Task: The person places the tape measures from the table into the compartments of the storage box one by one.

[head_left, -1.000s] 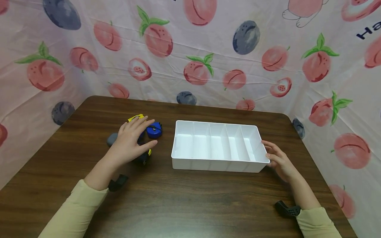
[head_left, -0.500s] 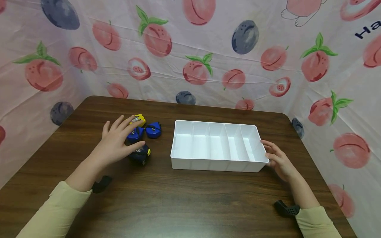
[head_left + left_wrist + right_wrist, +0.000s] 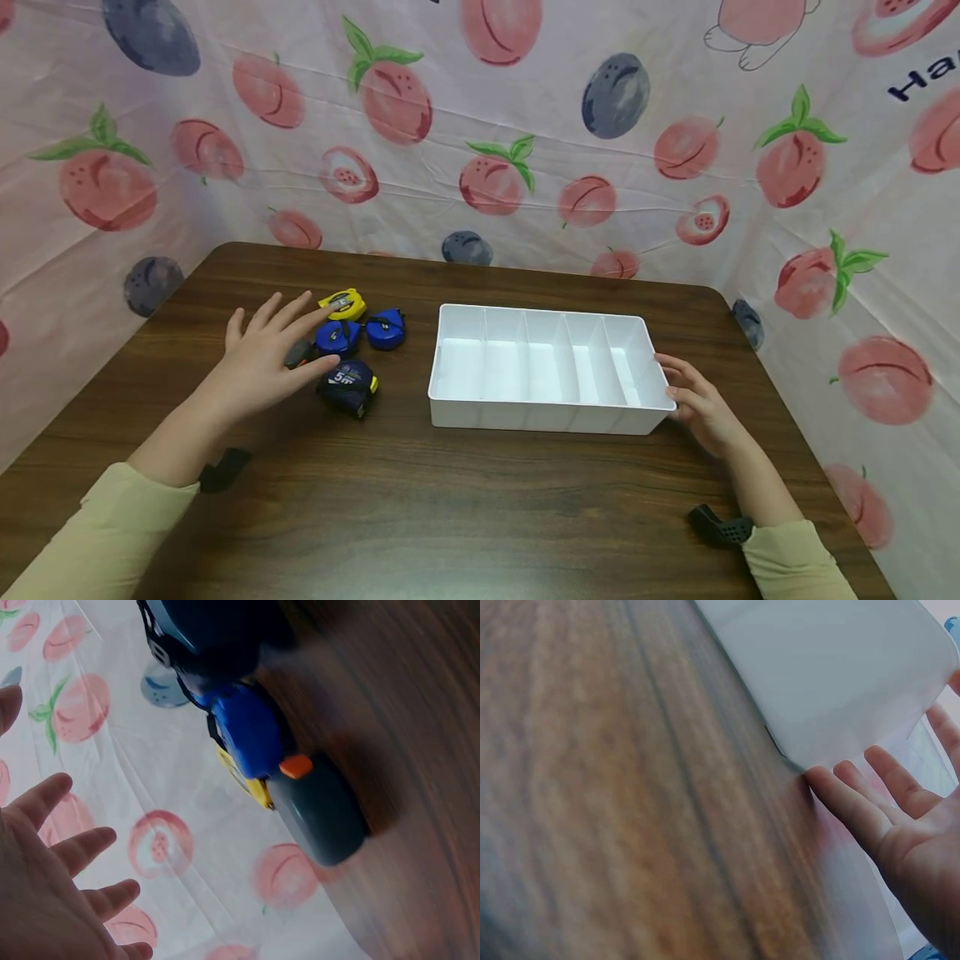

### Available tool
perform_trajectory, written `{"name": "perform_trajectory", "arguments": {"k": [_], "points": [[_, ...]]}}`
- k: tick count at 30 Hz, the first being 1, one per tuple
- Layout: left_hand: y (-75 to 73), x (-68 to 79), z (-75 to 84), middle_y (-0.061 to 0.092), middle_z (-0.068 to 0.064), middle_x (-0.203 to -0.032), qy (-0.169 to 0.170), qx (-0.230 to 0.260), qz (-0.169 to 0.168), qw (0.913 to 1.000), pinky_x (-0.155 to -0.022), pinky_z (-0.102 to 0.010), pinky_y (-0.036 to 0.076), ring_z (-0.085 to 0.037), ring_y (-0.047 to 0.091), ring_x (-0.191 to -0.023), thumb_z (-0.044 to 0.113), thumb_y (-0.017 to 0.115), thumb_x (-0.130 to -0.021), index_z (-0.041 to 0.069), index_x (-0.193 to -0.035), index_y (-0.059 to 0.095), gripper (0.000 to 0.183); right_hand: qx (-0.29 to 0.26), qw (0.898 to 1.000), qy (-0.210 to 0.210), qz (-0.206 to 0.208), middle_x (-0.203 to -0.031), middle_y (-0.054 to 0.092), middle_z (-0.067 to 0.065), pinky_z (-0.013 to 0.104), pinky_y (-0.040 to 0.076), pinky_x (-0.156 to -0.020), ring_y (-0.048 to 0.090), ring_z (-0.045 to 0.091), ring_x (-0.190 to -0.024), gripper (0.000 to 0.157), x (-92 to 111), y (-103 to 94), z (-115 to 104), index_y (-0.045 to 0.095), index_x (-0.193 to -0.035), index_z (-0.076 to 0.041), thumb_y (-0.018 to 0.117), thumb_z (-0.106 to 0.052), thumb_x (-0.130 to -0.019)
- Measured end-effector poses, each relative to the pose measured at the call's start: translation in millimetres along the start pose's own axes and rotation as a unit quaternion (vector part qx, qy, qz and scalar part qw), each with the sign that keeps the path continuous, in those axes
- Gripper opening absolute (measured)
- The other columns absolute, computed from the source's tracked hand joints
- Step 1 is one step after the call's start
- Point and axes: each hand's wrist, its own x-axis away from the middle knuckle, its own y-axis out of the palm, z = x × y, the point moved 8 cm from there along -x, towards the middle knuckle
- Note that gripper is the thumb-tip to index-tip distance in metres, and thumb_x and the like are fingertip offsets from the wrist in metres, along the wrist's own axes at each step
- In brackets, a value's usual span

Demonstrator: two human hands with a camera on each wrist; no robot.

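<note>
My left hand (image 3: pixel 251 371) hovers with spread fingers just left of several tape measures and holds nothing. Nearest to it are a dark navy tape measure (image 3: pixel 348 387) marked 5m and a grey one (image 3: pixel 299 353), partly hidden behind the hand. In the left wrist view the grey tape measure (image 3: pixel 322 814) shows an orange button. Behind them lie a blue tape measure (image 3: pixel 337 337), another blue tape measure (image 3: pixel 386 331) and a yellow one (image 3: pixel 345 304). My right hand (image 3: pixel 705 408) touches the right end of a white divided box (image 3: pixel 547 416), fingers fairly straight.
The box has several compartments side by side, with nothing seen in them. All of it stands on a dark brown wooden table (image 3: pixel 465 508). A fruit-printed cloth (image 3: pixel 540 100) hangs behind the table and along both sides.
My left hand has drawn back left and toward me, away from above the tape measures, uncovering most of them. My right hand and the box stay in place.
</note>
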Motion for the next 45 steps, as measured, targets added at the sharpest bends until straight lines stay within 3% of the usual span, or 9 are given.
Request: {"name": "perform_trajectory", "arguments": {"k": [21, 32, 45], "points": [[5.3, 2.3, -43.8, 0.018, -0.016, -0.156, -0.030, -0.014, -0.016, 0.9993, -0.099, -0.071, -0.011, -0.047, 0.000, -0.140, 0.054, 0.065, -0.085, 0.017, -0.148, 0.036, 0.079, -0.002, 1.000, -0.004, 0.004, -0.125, 0.045, 0.004, 0.029, 0.053, -0.075, 0.058, 0.013, -0.098, 0.042, 0.6, 0.2, -1.3, 0.048, -0.136, -0.019, 0.041, -0.003, -0.098], [13.2, 2.4, -64.0, 0.020, -0.018, -0.155, -0.025, -0.017, -0.009, 0.9995, -0.098, -0.071, -0.012, -0.047, 0.001, -0.140, 0.054, 0.067, -0.084, 0.018, -0.149, 0.035, 0.081, -0.002, 1.000, -0.001, 0.006, -0.124, 0.045, 0.003, 0.029, 0.053, -0.075, 0.058, 0.013, -0.098, 0.042, 0.5, -1.0, 0.4, 0.049, -0.134, -0.021, 0.042, -0.003, -0.098], [22.1, 1.7, -86.3, 0.022, -0.021, -0.153, -0.048, 0.020, -0.023, 0.9984, -0.096, -0.075, -0.001, -0.052, 0.009, -0.136, 0.051, 0.071, -0.081, 0.015, -0.149, 0.034, 0.086, -0.005, 1.000, 0.004, 0.006, -0.125, 0.045, 0.003, 0.029, 0.053, -0.076, 0.058, 0.013, -0.098, 0.041, -0.1, -1.5, 0.0, 0.049, -0.134, -0.021, 0.041, -0.003, -0.098]]}}
